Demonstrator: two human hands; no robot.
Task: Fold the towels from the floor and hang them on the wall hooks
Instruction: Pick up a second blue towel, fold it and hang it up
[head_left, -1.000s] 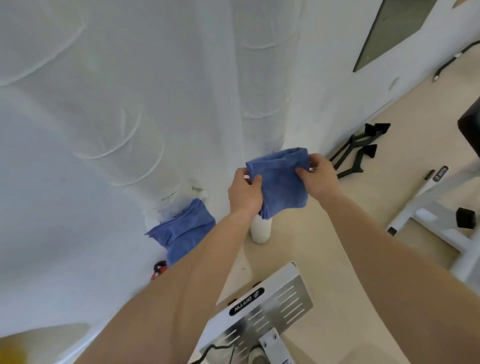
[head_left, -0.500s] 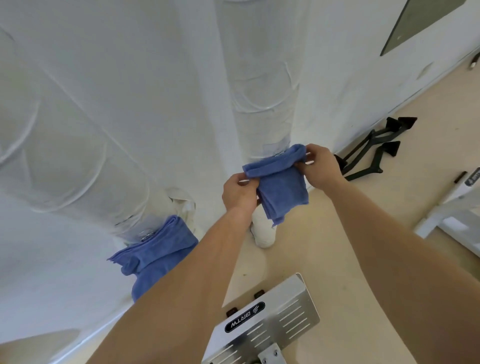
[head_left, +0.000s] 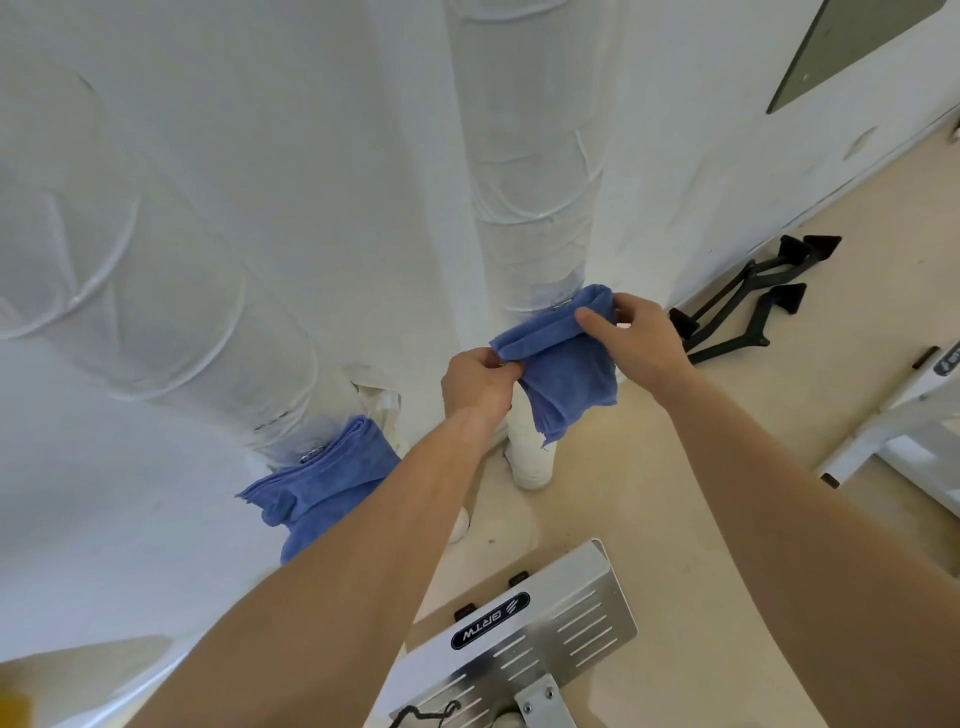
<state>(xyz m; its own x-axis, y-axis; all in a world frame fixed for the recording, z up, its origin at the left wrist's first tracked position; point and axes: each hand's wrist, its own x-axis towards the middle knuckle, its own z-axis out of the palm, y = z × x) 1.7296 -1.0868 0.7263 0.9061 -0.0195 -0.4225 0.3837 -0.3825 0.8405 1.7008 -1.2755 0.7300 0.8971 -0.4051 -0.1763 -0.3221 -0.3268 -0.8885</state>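
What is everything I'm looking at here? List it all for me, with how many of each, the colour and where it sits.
folded towel: one, blue, held up at the white wrapped column, near a metal clip.
hung towel: one, blue, hanging from a clip low on the left wrapped column.
wrapped columns: two, white, against the wall.
metal handles: a few, black, on the floor by the wall at right.
perforated plate: one, silver with a black label, bottom centre.
equipment frame: one, white, right edge.
wall panel: one, dark grey, top right.
floor: beige.
left hand: pinching the folded towel's left corner.
right hand: gripping its upper right edge.
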